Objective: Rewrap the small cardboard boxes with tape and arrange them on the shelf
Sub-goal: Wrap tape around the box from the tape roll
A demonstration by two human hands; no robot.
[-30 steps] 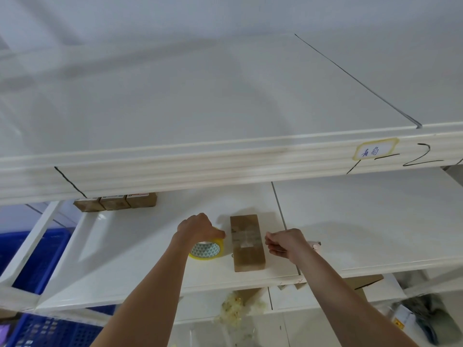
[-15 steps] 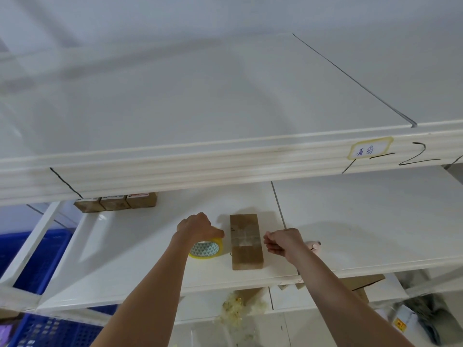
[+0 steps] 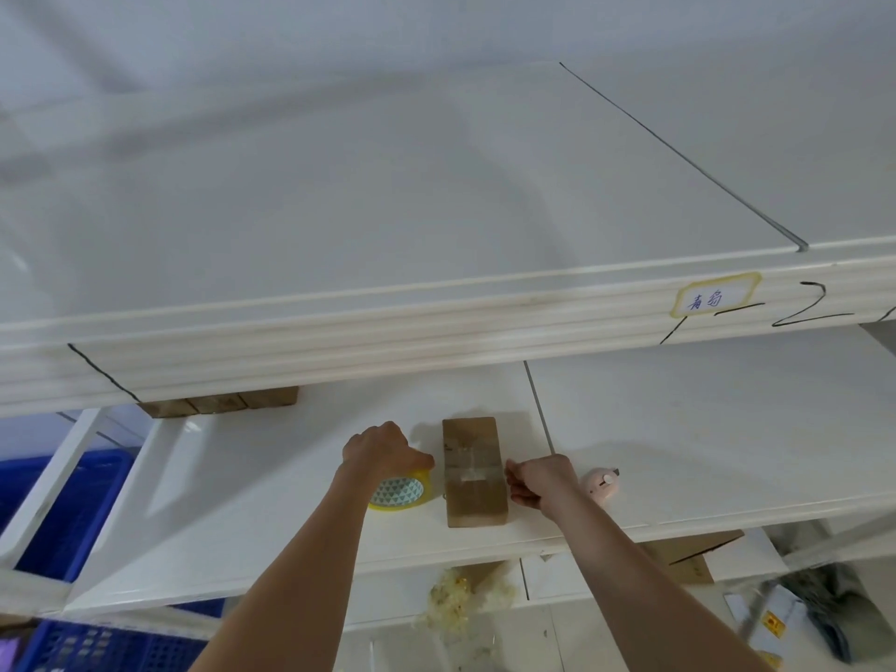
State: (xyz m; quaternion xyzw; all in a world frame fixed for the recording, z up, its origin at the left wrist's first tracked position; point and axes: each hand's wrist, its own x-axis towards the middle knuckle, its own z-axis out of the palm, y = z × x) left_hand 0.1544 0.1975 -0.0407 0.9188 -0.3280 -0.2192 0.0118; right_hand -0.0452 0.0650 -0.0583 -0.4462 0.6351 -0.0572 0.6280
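Now brown box [image 3: 474, 472] clear-taped; left hand [image 3: 383, 451] grips tape roll [image 3: 402, 492]; right hand [image 3: 540, 480] pinches strip.

Both arms outstretched — left hand [image 3: 383, 453] clenched, right hand [image 3: 540, 480] curled.

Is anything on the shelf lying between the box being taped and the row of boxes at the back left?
Partly. The left hand and tape roll sit just left of the cardboard box; beyond them, bare shelf runs to the row of boxes.
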